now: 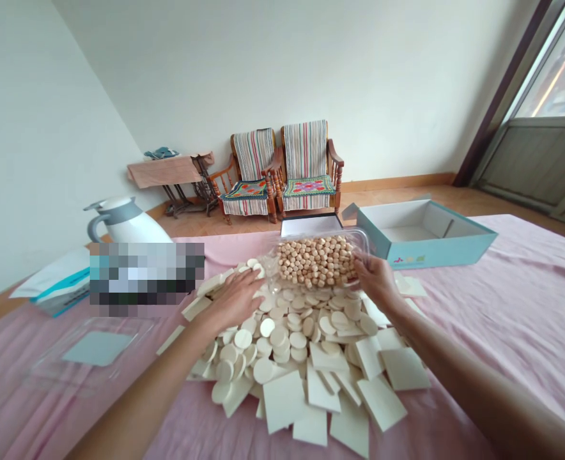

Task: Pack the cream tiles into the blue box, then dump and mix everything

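My right hand [372, 276] grips the right end of a clear plastic box [363, 237]. Inside the box are many small wooden beads [316, 260], and it sits tilted at the back of the pile. My left hand [237, 299] rests with fingers stretched out on the left of the pile, near the box but apart from it. Pale round wooden discs [278, 336] are heaped in front of both hands. Flat square wooden pieces [283, 401] lie among and in front of the discs. My left fingertips partly cover some discs.
A pink cloth [517, 306] covers the surface. At the back right stands an open light-blue box [445, 253]. A white and grey jug [133, 220], a tissue pack [59, 284] and a clear plastic lid [95, 348] are on the left. Two chairs [306, 153] stand beyond.
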Demonstrator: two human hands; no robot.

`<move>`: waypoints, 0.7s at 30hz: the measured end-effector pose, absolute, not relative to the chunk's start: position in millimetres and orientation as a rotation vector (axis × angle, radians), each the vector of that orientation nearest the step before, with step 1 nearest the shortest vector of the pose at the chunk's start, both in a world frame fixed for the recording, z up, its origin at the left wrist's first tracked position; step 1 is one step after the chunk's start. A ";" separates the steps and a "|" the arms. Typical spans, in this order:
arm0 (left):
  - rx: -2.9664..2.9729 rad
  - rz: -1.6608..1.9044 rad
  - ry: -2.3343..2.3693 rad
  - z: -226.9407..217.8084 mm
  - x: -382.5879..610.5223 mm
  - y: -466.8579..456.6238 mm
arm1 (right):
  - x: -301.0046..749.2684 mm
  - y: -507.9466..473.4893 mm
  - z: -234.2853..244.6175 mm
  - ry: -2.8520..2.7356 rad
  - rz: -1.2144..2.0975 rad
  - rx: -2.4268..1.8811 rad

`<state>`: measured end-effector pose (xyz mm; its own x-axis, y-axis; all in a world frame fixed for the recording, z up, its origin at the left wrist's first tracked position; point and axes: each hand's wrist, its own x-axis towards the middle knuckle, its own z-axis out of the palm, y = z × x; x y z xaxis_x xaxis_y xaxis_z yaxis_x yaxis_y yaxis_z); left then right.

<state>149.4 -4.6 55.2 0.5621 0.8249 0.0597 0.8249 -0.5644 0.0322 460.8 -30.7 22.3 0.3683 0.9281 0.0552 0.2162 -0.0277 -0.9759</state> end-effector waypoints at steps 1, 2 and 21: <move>2.714 0.171 1.518 56.8 145.0 -4.6 | 455.2 -31.6 21.8 -1.135 0.738 -1.546; 2.638 0.254 1.554 58.3 141.0 -4.8 | 449.7 -32.7 21.9 -1.193 0.676 -1.568; 2.147 0.853 1.248 37.1 141.6 -9.7 | 434.9 -35.9 21.7 -1.387 0.230 -1.556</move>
<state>141.6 -9.7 37.1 0.3806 0.8869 0.2620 0.5663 -0.4475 0.6921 434.9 -35.9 21.7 0.3249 0.8319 0.4499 0.6423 0.1551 -0.7506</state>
